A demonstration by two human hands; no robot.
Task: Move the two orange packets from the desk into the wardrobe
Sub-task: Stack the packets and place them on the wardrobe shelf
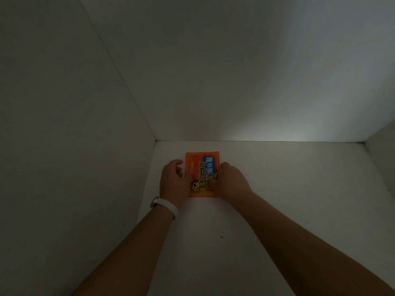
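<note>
An orange packet lay flat on the white shelf floor inside the wardrobe, near the back left corner. Only one packet face showed, so whether a second lay beneath it could not be told. The left hand, with a white band on its wrist, rested at the packet's left edge, fingers loosely curled and thumb touching it. The right hand pressed on the packet's right side, its fingers bent down onto it, not gripping
</note>
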